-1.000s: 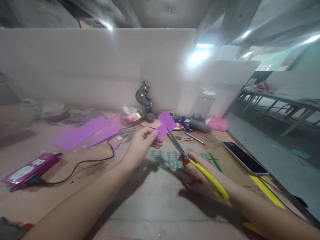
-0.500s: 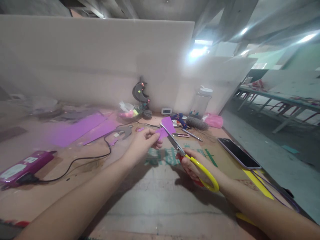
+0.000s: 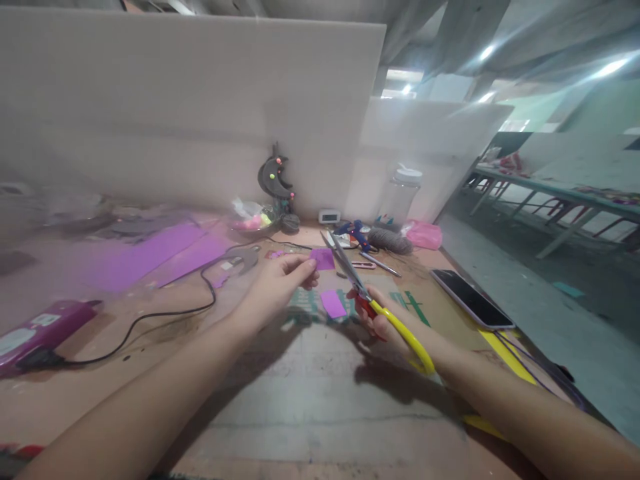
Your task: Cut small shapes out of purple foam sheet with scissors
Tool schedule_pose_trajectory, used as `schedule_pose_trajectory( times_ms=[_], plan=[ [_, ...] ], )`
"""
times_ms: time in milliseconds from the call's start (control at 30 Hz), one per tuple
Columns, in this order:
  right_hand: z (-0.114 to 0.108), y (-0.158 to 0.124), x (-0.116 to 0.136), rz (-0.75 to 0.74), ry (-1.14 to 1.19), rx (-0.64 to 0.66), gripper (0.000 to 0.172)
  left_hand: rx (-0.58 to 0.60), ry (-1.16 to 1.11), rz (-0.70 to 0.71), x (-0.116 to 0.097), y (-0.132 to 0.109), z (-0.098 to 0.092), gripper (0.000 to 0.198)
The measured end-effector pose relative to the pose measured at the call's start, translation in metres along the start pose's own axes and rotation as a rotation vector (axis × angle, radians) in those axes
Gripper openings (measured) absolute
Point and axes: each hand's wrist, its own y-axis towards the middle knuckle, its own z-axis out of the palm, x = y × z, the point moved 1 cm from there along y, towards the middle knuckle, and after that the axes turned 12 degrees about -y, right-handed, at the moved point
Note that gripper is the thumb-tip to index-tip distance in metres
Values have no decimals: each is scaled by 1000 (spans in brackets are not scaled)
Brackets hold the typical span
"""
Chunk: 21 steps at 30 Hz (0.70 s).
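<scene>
Between the thumb and fingers of my left hand (image 3: 295,272) is a small purple piece of paper or felt (image 3: 323,259); which material I cannot tell. My right hand (image 3: 377,317) is closed around the handles of a pair of scissors (image 3: 403,331) with yellow and red grips. Their blades (image 3: 345,263) are parted, pointing up and left, just right of the held piece. Below, a second purple piece (image 3: 333,304) lies apart from both hands, over the green lettering on the cardboard (image 3: 415,307).
Larger purple sheets (image 3: 150,257) lie left, near a black cord (image 3: 165,315) and a magenta power strip (image 3: 47,333). At the back are a dark crescent ornament (image 3: 273,177), blue glue gun (image 3: 354,233), grey yarn (image 3: 390,241) and clear bottle (image 3: 400,197). A phone (image 3: 473,298) rests right.
The purple strip has been cut: one part stays in my left hand, the other has dropped below it. The scissor blades have opened and come clear of the held piece.
</scene>
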Motion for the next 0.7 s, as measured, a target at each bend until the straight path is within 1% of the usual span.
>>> schedule_pose_trajectory(
  times_ms=[100,200,300,400,567,700],
  plan=[
    [1,-1,9,3,-12,9,62,-47,-51,23,1,3,-5,30],
    [0,-2,20,36,-16,0,63,-87,-160,18,1,4,-6,31],
    [2,-1,24,56,40,7,62,-100,-229,-11,-1,1,1,32],
    [5,0,24,50,68,15,64,-119,-235,-33,-3,-3,9,33],
    [5,0,27,40,32,21,62,-105,-286,-31,0,-5,13,33],
    [5,0,29,46,73,33,64,-81,-277,-12,2,-7,15,29]
  ],
)
